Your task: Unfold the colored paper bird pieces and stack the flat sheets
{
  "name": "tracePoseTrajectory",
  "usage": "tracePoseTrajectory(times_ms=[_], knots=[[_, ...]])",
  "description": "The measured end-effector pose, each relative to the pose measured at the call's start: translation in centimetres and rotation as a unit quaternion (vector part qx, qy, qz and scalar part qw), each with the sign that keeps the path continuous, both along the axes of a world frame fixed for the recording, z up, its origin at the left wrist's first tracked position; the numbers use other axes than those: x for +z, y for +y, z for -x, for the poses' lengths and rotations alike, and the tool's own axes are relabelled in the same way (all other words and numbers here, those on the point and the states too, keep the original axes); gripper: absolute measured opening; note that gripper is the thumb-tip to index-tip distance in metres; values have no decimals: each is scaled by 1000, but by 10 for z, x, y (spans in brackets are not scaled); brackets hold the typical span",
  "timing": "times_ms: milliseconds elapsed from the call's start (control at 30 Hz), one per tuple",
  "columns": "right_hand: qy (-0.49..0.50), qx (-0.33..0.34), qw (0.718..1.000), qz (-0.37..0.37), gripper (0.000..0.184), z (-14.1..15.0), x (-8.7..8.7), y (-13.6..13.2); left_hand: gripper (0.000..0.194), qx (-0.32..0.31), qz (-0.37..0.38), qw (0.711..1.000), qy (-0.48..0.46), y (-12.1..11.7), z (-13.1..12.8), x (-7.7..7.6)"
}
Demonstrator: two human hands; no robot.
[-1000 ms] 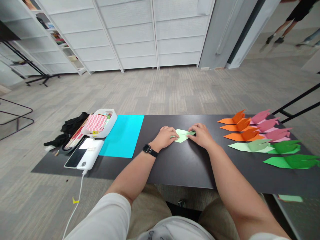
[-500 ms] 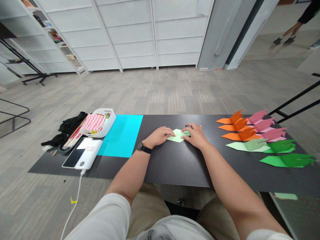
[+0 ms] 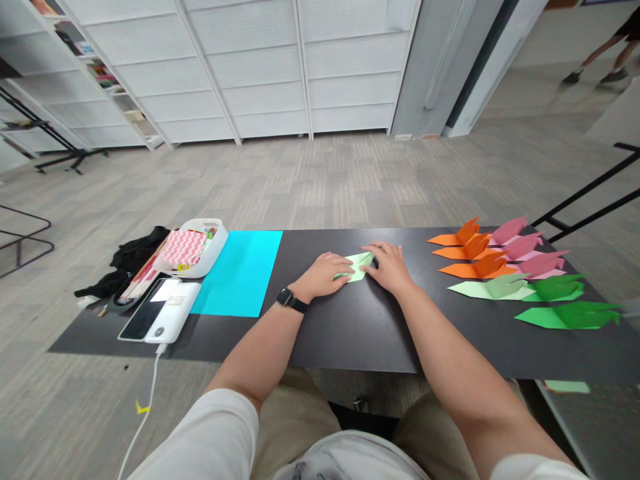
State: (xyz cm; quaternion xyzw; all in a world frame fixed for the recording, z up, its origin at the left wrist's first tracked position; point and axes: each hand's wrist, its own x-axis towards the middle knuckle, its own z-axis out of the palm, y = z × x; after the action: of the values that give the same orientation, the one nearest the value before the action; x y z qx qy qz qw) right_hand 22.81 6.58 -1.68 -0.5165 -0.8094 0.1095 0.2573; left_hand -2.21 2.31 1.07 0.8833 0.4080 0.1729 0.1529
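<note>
A light green folded paper [image 3: 358,267] lies on the dark table in front of me, its folded point turned toward the far right. My left hand [image 3: 327,275] covers the paper's left end, with the fingers closed over its edge. My right hand [image 3: 389,265] grips the right end between thumb and fingers. The fingertips hide both ends of the paper. To the right stand folded paper cranes in rows: several orange ones [image 3: 470,248], pink ones [image 3: 543,261], a pale green one [image 3: 493,288] and darker green ones [image 3: 570,315].
On the left of the table [image 3: 340,340] lies a bright blue sheet [image 3: 250,273]. Beside it are a white basket [image 3: 220,247] with a pink-patterned item, a phone [image 3: 145,317], a white power bank [image 3: 179,313] with a cable, and black cloth [image 3: 135,257]. A person's legs [image 3: 603,60] show at far right.
My right hand has shifted its hold along the paper's right end, and my left hand now reaches further over the left end. The paper has turned slightly. The person at far right has moved rightward.
</note>
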Motion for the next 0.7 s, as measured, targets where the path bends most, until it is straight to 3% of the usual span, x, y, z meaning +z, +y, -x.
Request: tracePoseTrajectory(times_ms=[100, 233, 333, 700], knots=[[22, -4, 999, -25, 40, 1, 2, 1, 30, 46, -28, 999, 10, 0, 1, 1], [18, 38, 998, -38, 27, 5, 3, -2, 36, 89, -53, 994, 19, 1, 1, -5], [-9, 58, 998, -20, 26, 10, 1, -6, 37, 80, -55, 995, 20, 1, -1, -8], [-34, 19, 999, 27, 24, 6, 5, -8, 34, -2, -20, 999, -29, 1, -2, 1]])
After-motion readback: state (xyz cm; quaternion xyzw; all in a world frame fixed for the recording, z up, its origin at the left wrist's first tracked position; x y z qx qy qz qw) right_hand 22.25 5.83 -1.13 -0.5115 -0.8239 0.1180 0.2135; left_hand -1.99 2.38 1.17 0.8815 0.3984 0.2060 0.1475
